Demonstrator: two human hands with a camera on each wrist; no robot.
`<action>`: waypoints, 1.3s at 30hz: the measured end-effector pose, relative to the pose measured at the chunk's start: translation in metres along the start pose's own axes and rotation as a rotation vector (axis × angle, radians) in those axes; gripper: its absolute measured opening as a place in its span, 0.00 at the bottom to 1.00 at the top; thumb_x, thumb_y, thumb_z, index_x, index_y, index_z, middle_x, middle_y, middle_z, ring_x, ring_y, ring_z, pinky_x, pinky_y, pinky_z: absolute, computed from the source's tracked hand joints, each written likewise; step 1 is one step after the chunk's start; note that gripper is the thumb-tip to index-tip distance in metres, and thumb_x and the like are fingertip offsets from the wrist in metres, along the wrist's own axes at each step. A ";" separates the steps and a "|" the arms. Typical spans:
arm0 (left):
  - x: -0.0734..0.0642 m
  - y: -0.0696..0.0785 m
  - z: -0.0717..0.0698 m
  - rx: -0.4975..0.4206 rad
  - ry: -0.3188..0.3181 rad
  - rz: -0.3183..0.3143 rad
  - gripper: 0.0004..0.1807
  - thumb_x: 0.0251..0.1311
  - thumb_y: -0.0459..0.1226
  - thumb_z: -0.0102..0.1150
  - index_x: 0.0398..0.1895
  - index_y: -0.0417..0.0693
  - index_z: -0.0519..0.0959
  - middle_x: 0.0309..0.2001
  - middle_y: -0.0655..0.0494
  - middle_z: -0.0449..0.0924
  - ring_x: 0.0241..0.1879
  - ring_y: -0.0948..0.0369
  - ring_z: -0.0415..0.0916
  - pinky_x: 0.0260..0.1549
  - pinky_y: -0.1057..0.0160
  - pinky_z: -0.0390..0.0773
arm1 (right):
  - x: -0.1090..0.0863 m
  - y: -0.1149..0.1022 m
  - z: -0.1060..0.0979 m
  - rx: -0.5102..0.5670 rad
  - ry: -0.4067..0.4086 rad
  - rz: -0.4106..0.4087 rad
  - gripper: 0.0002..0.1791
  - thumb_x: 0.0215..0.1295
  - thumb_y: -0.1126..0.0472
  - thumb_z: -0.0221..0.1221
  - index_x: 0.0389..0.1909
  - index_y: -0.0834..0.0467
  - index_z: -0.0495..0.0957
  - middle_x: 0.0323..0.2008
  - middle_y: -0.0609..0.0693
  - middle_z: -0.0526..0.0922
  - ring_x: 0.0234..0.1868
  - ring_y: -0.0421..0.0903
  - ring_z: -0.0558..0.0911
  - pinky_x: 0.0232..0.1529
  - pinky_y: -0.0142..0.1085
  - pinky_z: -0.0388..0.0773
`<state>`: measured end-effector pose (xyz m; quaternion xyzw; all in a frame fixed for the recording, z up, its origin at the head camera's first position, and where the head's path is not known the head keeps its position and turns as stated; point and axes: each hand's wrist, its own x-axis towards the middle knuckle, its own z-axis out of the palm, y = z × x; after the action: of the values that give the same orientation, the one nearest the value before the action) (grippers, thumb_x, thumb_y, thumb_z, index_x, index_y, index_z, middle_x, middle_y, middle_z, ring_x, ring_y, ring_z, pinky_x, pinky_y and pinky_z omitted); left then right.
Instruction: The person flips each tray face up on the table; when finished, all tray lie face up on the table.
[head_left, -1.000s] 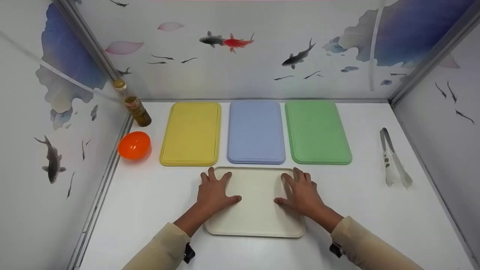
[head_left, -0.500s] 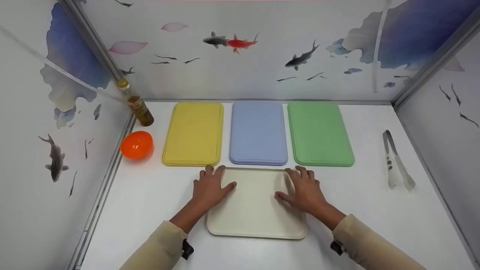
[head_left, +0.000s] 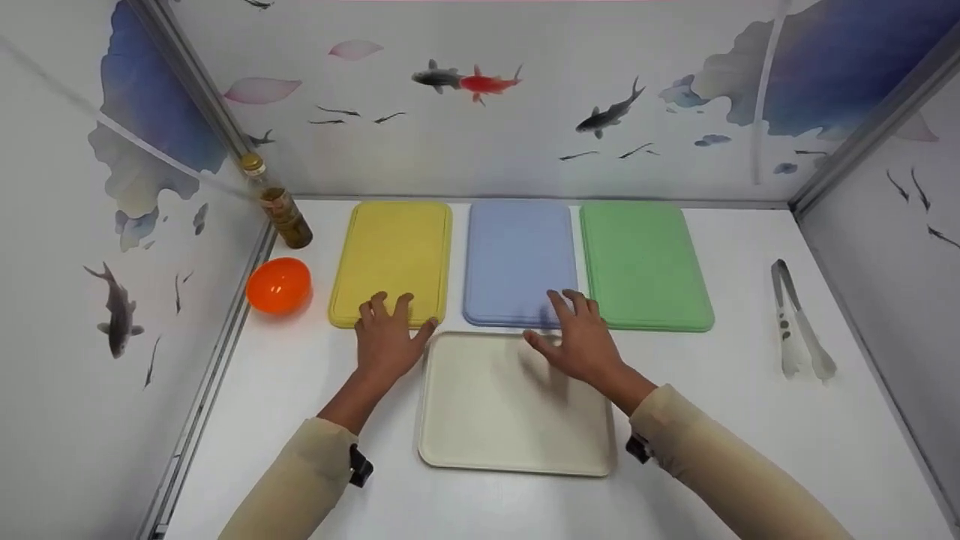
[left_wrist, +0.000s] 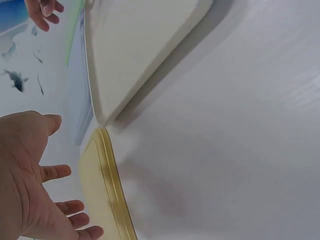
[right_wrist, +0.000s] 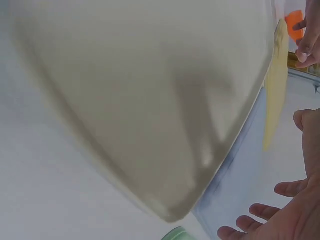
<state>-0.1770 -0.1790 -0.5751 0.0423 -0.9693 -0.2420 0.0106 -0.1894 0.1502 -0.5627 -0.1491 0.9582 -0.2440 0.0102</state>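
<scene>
A cream tray [head_left: 517, 420] lies flat on the white table, nearest the person. My left hand [head_left: 388, 341] is over the near end of the yellow board [head_left: 397, 247], fingers spread and holding nothing. In the left wrist view, that hand [left_wrist: 30, 180] shows apart from the yellow board's edge [left_wrist: 112, 180]. My right hand [head_left: 581, 341] hovers across the tray's far edge, its fingertips over the near part of the blue board [head_left: 517, 255]. The right wrist view shows this hand [right_wrist: 285, 205] with loosely spread fingers and nothing in them.
Right of the blue board lies a green board [head_left: 645, 262]. An orange bowl [head_left: 279, 286] and an oil bottle [head_left: 285, 217] stand at the left wall. Metal tongs [head_left: 799, 322] lie on the right side of the table. Printed walls enclose the back and sides.
Both hands have left the cream tray's sides. The left moved forward and left to the yellow board, the right forward and slightly left toward the blue board. The tray stays about in place.
</scene>
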 end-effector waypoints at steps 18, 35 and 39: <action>0.043 -0.060 -0.022 -0.168 -0.025 -0.187 0.42 0.80 0.57 0.55 0.89 0.51 0.58 0.86 0.27 0.41 0.84 0.29 0.39 0.82 0.27 0.45 | 0.065 -0.076 0.027 0.192 -0.072 -0.048 0.46 0.77 0.42 0.66 0.85 0.63 0.63 0.78 0.70 0.68 0.77 0.68 0.69 0.75 0.60 0.75; 0.053 -0.083 -0.020 -0.227 -0.070 -0.346 0.48 0.81 0.58 0.51 0.93 0.51 0.45 0.84 0.26 0.48 0.80 0.32 0.44 0.79 0.29 0.53 | 0.073 -0.113 0.076 0.334 -0.215 -0.040 0.45 0.78 0.49 0.66 0.85 0.65 0.60 0.80 0.70 0.67 0.81 0.66 0.69 0.80 0.59 0.69; 0.054 -0.085 -0.017 -0.244 -0.046 -0.337 0.49 0.80 0.58 0.53 0.92 0.50 0.44 0.82 0.25 0.51 0.79 0.32 0.46 0.77 0.29 0.54 | 0.073 -0.117 0.083 0.361 -0.225 -0.037 0.45 0.77 0.50 0.66 0.85 0.66 0.61 0.80 0.70 0.68 0.82 0.67 0.69 0.80 0.60 0.69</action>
<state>-0.2235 -0.2660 -0.6000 0.1970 -0.9120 -0.3566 -0.0470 -0.2185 -0.0080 -0.5770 -0.1890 0.8888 -0.3935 0.1393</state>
